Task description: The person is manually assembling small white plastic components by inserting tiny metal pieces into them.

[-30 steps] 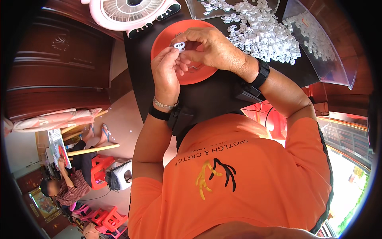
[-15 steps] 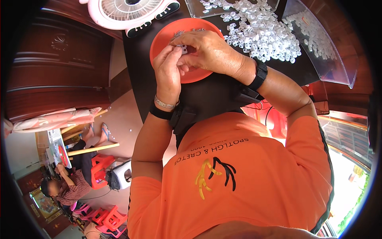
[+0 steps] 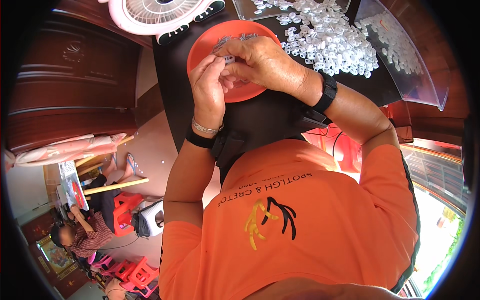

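Note:
A small white plastic piece with dark holes (image 3: 229, 59) is pinched between the fingertips of both hands, over a round red-orange dish (image 3: 200, 47). My left hand (image 3: 209, 90) is closed on it from the left, its thumb and forefinger at the piece. From the right, my right hand (image 3: 265, 60) also has closed fingers around it. Whether a second small part is between the right fingertips is hidden. Thin grey metal bits (image 3: 246, 37), perhaps screws or pins, lie in the dish beyond the hands.
A heap of similar white pieces (image 3: 335, 47) covers the black table (image 3: 172, 90) on the right, beside a clear plastic tray (image 3: 430, 85) holding more. A pink fan (image 3: 162, 17) stands at the far left. Another person (image 3: 92, 232) sits lower left near red stools (image 3: 125, 212).
The piece has tilted slightly between my fingertips, and my right fingers have shifted a little. Both hands stay over the dish; more of the grey metal bits shows.

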The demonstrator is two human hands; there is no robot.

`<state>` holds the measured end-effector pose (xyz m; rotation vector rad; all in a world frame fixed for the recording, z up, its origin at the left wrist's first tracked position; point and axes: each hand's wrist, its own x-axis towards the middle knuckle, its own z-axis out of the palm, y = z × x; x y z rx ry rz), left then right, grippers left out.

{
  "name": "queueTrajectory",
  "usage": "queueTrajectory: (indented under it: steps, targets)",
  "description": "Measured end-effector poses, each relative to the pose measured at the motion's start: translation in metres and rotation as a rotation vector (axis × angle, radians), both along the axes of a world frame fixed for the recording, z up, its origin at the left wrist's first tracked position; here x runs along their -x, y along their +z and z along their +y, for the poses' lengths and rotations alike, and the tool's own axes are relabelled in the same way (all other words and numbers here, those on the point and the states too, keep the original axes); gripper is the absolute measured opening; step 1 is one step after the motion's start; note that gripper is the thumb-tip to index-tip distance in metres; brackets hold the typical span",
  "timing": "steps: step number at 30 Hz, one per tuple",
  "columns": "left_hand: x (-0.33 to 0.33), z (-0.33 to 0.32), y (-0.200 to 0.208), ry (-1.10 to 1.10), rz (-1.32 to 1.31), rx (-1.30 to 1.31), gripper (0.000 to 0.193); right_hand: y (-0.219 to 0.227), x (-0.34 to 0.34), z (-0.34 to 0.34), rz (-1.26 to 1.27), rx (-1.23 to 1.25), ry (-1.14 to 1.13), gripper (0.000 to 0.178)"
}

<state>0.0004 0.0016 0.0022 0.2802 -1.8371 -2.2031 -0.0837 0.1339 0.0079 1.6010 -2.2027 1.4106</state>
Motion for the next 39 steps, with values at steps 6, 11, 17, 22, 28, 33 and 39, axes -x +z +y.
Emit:
queueTrajectory:
  steps: [6,11,17,22,28,33,39]
  targets:
    - [-0.002,0.0,-0.002,-0.022,0.036,0.004,0.023,0.007,-0.002,0.001,0.065,0.066,0.005,0.015]
    - [-0.003,0.001,-0.002,0.004,0.068,0.013,0.022,0.007,-0.001,0.001,0.076,0.104,0.016,0.015]
    - [-0.004,0.006,0.003,0.037,0.113,0.073,0.023,0.027,0.007,0.016,0.216,0.05,-0.117,0.025]
    - [-0.005,-0.003,0.005,0.075,0.113,0.108,0.025,0.103,0.034,0.066,0.452,0.29,-0.655,0.024]
    - [-0.002,0.001,0.01,0.008,0.127,0.098,0.023,0.131,0.075,0.151,0.745,0.138,-1.344,0.034]
    - [-0.002,-0.002,0.008,0.001,0.102,0.109,0.023,0.111,0.076,0.132,0.47,0.083,-1.043,0.017]
    - [0.0,-0.003,0.005,-0.014,0.074,0.131,0.022,0.028,0.098,0.086,0.19,-0.509,-0.535,0.021]
